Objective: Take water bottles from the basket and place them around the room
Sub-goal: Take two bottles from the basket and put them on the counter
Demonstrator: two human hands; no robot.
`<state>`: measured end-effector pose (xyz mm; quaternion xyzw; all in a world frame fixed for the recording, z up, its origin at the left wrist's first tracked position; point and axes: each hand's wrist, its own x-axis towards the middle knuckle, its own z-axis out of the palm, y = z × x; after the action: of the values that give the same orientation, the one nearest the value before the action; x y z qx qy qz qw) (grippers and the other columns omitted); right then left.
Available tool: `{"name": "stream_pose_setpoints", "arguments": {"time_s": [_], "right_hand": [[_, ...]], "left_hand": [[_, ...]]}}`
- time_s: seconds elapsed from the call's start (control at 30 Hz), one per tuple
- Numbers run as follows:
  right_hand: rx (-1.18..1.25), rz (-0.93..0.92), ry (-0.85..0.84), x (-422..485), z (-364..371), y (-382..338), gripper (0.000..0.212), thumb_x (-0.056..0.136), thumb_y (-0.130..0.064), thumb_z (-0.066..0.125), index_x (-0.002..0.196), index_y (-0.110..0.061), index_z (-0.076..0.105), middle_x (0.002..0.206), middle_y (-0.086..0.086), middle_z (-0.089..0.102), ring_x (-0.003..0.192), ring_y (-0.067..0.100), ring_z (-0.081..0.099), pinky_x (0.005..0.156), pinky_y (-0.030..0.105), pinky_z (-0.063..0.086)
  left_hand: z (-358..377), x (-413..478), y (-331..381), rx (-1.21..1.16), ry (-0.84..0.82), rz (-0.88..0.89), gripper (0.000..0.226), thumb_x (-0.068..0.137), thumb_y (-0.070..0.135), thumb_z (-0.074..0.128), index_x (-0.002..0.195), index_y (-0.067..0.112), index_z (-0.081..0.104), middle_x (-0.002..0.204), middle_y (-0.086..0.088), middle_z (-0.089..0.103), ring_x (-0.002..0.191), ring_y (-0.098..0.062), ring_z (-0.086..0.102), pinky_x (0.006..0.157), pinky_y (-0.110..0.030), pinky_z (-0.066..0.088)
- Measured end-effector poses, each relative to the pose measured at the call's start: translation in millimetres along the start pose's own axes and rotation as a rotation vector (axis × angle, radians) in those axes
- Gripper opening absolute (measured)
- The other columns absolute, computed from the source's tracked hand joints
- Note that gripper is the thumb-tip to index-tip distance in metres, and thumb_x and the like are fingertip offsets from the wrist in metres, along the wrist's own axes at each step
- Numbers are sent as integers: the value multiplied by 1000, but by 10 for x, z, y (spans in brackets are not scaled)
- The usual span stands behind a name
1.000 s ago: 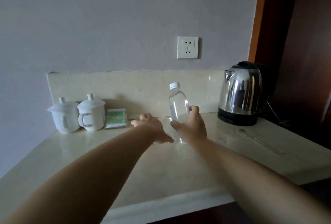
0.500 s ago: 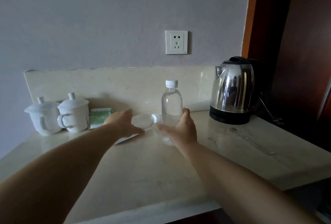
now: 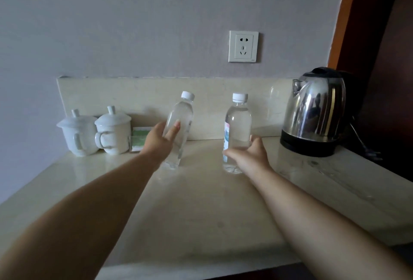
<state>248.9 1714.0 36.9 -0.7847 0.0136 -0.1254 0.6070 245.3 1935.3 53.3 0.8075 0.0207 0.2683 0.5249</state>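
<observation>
Two clear water bottles with white caps are on the cream marble counter (image 3: 201, 201). The left bottle (image 3: 182, 114) leans to the right, its base on the counter, and my left hand (image 3: 159, 140) grips its lower half. The right bottle (image 3: 237, 127) stands upright, with a pale label on its left side. My right hand (image 3: 248, 155) curls around its lower part, thumb at the left and fingers at the right. No basket is in view.
Two white lidded mugs (image 3: 78, 132) (image 3: 114, 131) and a green packet (image 3: 139, 137) sit at the back left. A steel electric kettle (image 3: 315, 112) on a black base stands at the back right, its cord trailing right. A wall socket (image 3: 243, 49) is above.
My left hand has raised the left bottle from lying on its side to nearly upright. The right bottle stays standing, and my right hand still holds it.
</observation>
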Motion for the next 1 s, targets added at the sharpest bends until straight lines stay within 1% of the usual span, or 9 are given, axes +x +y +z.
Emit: {"name": "stream_pose_setpoints", "arguments": {"time_s": [0.17,0.33,0.5,0.57,0.67,0.73,0.8,0.9,1.0], "right_hand": [[40,14,-37,15,-9,14,59,58,-21,79,109,-15,50,96,5,68,79,16,63,56,23,46],[67,17,-45,23,-17,19,42,61,-18,78,92,-22,52,83,-8,61,67,5,58,41,17,40],[98,13,-48,38,-27,28,32,63,-14,78,78,-25,51,78,-13,61,67,1,58,46,20,40],[112,12,-65,46,-26,35,30,65,-12,77,77,-24,52,79,-11,63,68,3,58,46,20,41],[156,17,-78,48,-38,30,29,68,-7,75,73,-25,53,73,-14,61,65,-1,56,35,12,39],[153,20,-85,55,-46,19,26,68,-8,75,73,-25,56,72,-15,63,66,1,59,41,15,41],[141,19,-91,56,-45,15,30,67,-13,77,86,-25,58,83,-11,66,76,8,63,48,18,40],[106,18,-83,50,-1,7,68,65,-24,84,120,-19,44,108,-4,60,93,14,60,52,20,40],[-6,-24,-101,94,57,-40,68,62,-27,86,115,-15,45,112,1,61,92,17,61,54,23,44]], "left_hand": [[-89,-22,-117,-126,88,-37,32,93,50,41,98,23,58,77,3,59,72,-10,55,65,-26,41],[-194,-25,-172,-184,87,-49,36,97,46,35,100,17,56,79,0,65,72,-14,63,69,-33,49],[-285,-98,-216,-168,64,-95,54,97,51,23,124,14,52,121,-10,61,114,-25,57,104,-44,41],[-336,-124,-232,-123,116,-132,60,97,53,22,129,13,52,128,-12,58,124,-28,51,109,-44,36],[-422,-156,-238,-89,169,-171,58,97,51,21,103,10,61,104,-16,63,104,-31,57,97,-41,44],[-480,-193,-228,-61,146,-159,52,98,48,22,90,11,58,90,-12,59,89,-26,54,84,-41,44],[-520,-215,-215,-31,138,-145,52,98,48,24,95,8,57,94,-17,61,89,-31,57,83,-46,47],[-506,-248,-178,37,167,-145,54,92,57,36,97,7,56,91,-15,65,94,-34,62,80,-44,49],[-478,-311,-150,272,96,-144,57,69,59,71,103,18,49,92,2,63,85,-21,61,73,-35,50]]}}
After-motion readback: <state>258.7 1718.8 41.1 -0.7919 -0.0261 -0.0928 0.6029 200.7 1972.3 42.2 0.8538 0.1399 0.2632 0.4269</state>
